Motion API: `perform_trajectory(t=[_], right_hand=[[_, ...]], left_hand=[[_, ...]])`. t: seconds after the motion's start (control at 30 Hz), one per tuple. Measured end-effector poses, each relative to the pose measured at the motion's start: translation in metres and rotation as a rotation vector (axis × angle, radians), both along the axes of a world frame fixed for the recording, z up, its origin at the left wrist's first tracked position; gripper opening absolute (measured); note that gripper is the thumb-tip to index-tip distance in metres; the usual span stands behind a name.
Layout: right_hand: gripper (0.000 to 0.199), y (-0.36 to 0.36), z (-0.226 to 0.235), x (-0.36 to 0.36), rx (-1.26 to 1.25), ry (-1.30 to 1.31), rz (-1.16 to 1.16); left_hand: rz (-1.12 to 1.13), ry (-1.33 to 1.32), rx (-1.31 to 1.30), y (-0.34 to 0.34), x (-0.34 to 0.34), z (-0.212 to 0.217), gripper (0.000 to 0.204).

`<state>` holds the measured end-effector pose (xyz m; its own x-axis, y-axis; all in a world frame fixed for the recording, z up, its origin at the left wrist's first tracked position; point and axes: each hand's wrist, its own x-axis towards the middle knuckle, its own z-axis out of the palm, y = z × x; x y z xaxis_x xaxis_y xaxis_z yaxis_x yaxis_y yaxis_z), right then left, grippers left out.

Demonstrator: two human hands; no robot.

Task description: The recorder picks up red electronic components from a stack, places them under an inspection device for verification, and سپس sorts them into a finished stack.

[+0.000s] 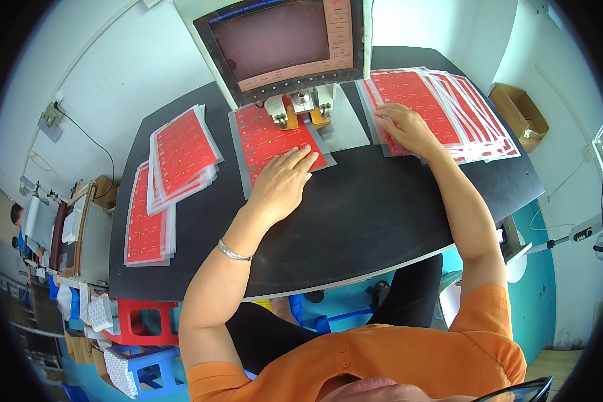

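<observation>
My left hand (287, 179) lies flat, fingers stretched out, on a red printed sheet (261, 142) with a clear border. The far part of that sheet sits beneath the head of a machine (302, 104), between its two yellow feet. Over to the right, my right hand (410, 130) rests on the near left part of a fanned stack of similar red sheets (409, 90). Its fingers are loosely bent and apart, touching the top sheet; no sheet is lifted. A bare metal plate (347, 127) shows beside the sheet under the machine.
Two overlapping piles of red sheets (184, 151) lie at the left of the black table (355, 221). A machine screen (275, 40) stands at the back. A cardboard box (519, 117) is beyond the right edge. Red (144, 321) and blue stools (151, 368) stand lower left.
</observation>
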<state>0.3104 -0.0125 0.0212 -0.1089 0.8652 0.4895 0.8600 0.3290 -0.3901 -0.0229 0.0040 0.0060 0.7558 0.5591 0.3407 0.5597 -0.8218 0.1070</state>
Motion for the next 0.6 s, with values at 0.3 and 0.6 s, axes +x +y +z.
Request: perform_trajectory(t=[0.3,0.6], right_hand=[[0.030,0.005,-0.008,0.002,0.012,-0.030,0.022],[0.027,0.002,-0.005,0.002,0.017,0.006,0.014]], left_hand=[[0.003,-0.020,0.017,0.005,0.010,-0.006,0.040],[0.041,-0.050,-0.050,-0.008,-0.006,0.014,0.034]])
